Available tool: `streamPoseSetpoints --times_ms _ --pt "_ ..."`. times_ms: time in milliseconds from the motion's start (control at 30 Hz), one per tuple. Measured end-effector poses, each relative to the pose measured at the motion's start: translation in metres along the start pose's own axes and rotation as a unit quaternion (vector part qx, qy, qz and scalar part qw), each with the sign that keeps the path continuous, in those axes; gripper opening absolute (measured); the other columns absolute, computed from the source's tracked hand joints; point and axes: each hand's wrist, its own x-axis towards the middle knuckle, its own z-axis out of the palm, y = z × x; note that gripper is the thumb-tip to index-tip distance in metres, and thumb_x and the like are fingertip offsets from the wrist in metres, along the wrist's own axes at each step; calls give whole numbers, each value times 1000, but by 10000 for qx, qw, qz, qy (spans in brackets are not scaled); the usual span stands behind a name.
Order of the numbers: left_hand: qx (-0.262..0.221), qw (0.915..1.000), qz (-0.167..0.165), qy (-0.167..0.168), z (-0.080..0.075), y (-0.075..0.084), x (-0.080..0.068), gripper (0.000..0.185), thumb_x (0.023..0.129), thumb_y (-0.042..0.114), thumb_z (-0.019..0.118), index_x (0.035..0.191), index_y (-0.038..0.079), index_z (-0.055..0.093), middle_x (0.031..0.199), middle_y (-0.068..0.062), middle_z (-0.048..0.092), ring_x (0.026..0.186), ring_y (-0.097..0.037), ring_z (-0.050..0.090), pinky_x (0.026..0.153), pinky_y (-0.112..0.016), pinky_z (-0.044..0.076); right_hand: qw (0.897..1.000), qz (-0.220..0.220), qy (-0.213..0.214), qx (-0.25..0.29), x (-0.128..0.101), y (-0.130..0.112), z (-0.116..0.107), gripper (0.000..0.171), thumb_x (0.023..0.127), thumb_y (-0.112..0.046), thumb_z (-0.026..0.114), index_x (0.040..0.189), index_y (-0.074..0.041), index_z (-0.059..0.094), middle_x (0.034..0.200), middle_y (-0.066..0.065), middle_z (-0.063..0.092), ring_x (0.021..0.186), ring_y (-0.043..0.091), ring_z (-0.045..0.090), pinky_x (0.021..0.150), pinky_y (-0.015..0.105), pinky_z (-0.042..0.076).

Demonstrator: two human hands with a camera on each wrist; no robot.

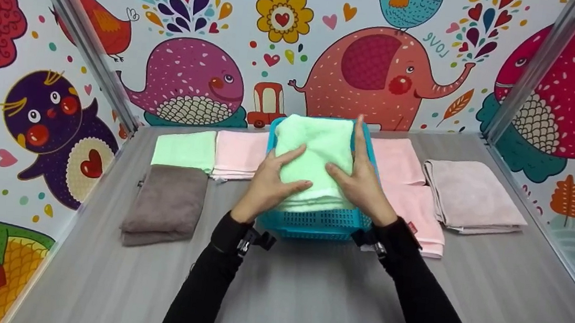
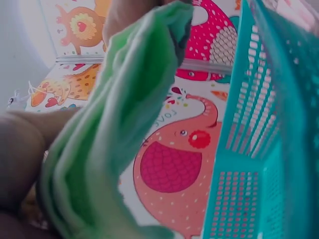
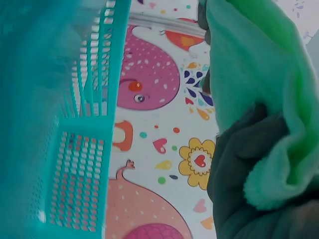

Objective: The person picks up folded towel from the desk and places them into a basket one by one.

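The desk (image 1: 307, 290) holds a blue basket (image 1: 313, 222) right in the middle, just under both hands. A folded green towel (image 1: 314, 153) sits in the basket, sticking up above its rim. Its long side runs away from the person, toward the wall. The left hand (image 1: 270, 181) holds the towel's left side, thumb on top. The right hand (image 1: 362, 182) holds the right side, one finger pointing straight along the edge. Both grips are on the towel, equally near. The basket walls stand close beside each grip.
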Motion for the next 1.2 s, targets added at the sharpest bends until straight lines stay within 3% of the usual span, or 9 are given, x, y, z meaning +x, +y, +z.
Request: streamPoseSetpoints --times_ms 133,233,433,633,700,767,967,1067,1200 --pt "623 9978 -84 -192 -5 7 22 78 89 33 83 156 16 47 158 -29 37 131 -35 49 111 -54 44 9977 -72 -239 -636 17 -9 -15 58 104 -18 63 159 -21 44 162 8 44 148 28 40 122 53 32" --pt "867 9957 -152 -277 -9 11 44 67 96 31 74 157 20 47 155 -28 38 126 -33 50 107 -50 46 9954 52 -303 -904 35 -14 -24 45 104 -17 63 149 -17 58 153 10 55 143 29 47 120 52 36" --pt "831 9957 -396 119 -8 11 91 44 109 23 43 151 20 54 154 -26 41 129 -30 49 108 -45 41 9910 364 -287 -1255 79 -13 -34 62 99 -10 66 157 -12 46 161 15 46 146 32 43 122 50 34" --pt "1584 9853 -620 -149 6 -8 124 51 104 9 45 154 21 50 162 -33 30 125 -39 55 89 -38 46 9797 898 -814 -1594 113 16 -35 80 95 -3 65 165 -9 27 170 15 28 156 32 27 127 48 25" --pt "1800 9794 -832 -376 15 -20 129 55 103 3 45 156 21 48 165 -33 25 123 -42 56 83 -37 43 9753 1039 -1017 -1663 118 30 -31 83 93 -1 63 165 -7 23 171 16 25 157 32 24 127 47 24" --pt "1950 9729 -1095 -585 23 -31 131 58 103 0 45 157 22 47 167 -29 24 128 -42 54 88 -37 44 9709 1165 -1207 -1709 121 46 -25 84 92 1 63 165 -5 21 171 18 23 158 33 22 126 47 25" --pt "2328 9531 -1529 -1186 40 -55 131 58 101 -5 48 154 18 51 162 -13 44 151 -34 38 119 -43 37 9507 1656 -1787 -1920 116 79 -7 85 94 2 61 166 -5 17 172 20 20 157 37 24 118 44 36" --pt "2306 9469 -1669 -1497 42 -62 130 56 101 -6 50 153 15 52 160 -10 47 150 -29 40 119 -40 38 9400 1867 -2017 -2024 114 88 -2 87 92 4 60 167 -6 15 172 20 19 155 36 27 104 41 38" --pt "2147 9425 -1817 -1803 41 -69 129 60 99 -9 52 155 12 50 161 -9 46 146 -24 43 108 -31 40 9298 2067 -2153 -2155 114 93 3 88 93 3 63 167 -8 17 171 20 21 152 35 32 104 42 39"
